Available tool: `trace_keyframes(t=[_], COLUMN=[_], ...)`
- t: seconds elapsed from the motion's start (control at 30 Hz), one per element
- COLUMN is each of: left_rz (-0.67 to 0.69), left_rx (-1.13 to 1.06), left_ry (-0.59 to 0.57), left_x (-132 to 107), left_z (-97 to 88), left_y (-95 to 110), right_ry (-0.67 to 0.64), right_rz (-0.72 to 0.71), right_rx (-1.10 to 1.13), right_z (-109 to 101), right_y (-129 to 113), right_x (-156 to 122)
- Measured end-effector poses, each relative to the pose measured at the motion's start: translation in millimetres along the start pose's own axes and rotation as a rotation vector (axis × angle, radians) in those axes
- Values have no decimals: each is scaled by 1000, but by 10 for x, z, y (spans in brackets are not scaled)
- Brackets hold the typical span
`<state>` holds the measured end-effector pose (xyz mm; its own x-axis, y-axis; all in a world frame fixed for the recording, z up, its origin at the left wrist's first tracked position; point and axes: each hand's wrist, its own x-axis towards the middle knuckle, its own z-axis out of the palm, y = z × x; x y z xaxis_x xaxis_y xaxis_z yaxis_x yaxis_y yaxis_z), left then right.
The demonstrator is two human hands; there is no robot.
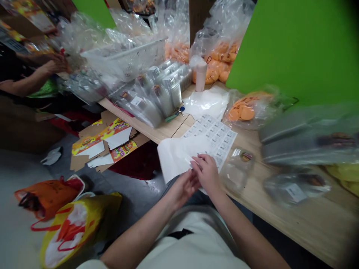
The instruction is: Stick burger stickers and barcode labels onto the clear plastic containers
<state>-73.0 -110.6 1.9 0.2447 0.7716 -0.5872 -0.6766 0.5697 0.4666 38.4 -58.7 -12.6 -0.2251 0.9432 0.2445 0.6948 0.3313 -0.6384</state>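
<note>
My two hands meet at the near edge of a wooden table (294, 216). My right hand (206, 172) is pinched at the lower edge of a white sheet of small printed labels (214, 136). My left hand (183, 186) is closed beside it, its fingertips on the same edge, where a blank part of the sheet (175, 157) hangs over the table edge. What the fingers pinch is too small to make out. A small clear packet (238, 168) lies just right of my right hand.
Clear packed bags (157, 95) and a white basket (134, 59) crowd the far table, with bags of orange pieces (244, 110), a white bottle (201, 76) and blurred bags (308, 138) at right. Flattened cartons (106, 144) and carrier bags (70, 224) lie on the floor. Another person's arms (39, 73) work at left.
</note>
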Motion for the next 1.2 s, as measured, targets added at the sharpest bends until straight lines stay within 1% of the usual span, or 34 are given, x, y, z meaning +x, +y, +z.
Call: trace_keyframes(t=[0.07,0.1,0.17,0.23,0.27,0.33,0.43,0.5,0.57,0.63,0.77,0.83,0.9,0.97,1.03,1.07,1.13,1.17,1.2], left_rz=[47,53,37,20,29,66,114,115,108,94,77,81,67,44,-15,-62,-169,-224,-284], left_rx=[-80,-97,-101,-75,-57,-12,48,74,102,143,235,270,287,276,248,236,228,230,232], left_ry=[104,168,263,290,289,288,273,246,200,145,64,39,26,42,93,122,163,152,116], left_x=[114,168,247,275,276,266,260,271,292,325,424,486,552,623,699,738,808,833,846], left_z=[103,141,181,183,177,161,135,112,80,41,-18,-25,-18,-8,-1,0,4,9,17], left_y=[-9,-9,-5,-6,-10,-21,-21,11,71,151,327,404,470,531,602,645,748,804,859], right_ry=[-22,-5,85,166,176,140,81,91,119,135,132,119,104,115,179,252,448,541,612], right_rz=[-19,-9,65,152,176,192,221,249,283,349,563,624,653,680,703,717,735,736,730], right_rx=[83,118,176,182,162,101,37,40,95,202,455,522,559,590,597,582,524,496,478], right_z=[-53,-84,-152,-210,-229,-236,-190,-152,-125,-108,-58,-15,19,7,-81,-156,-350,-455,-555], right_y=[-50,-57,-36,17,44,87,103,91,75,68,92,126,174,236,305,339,398,421,437], right_x=[-150,-224,-342,-403,-411,-395,-332,-286,-238,-183,-56,10,86,179,287,342,433,462,475])
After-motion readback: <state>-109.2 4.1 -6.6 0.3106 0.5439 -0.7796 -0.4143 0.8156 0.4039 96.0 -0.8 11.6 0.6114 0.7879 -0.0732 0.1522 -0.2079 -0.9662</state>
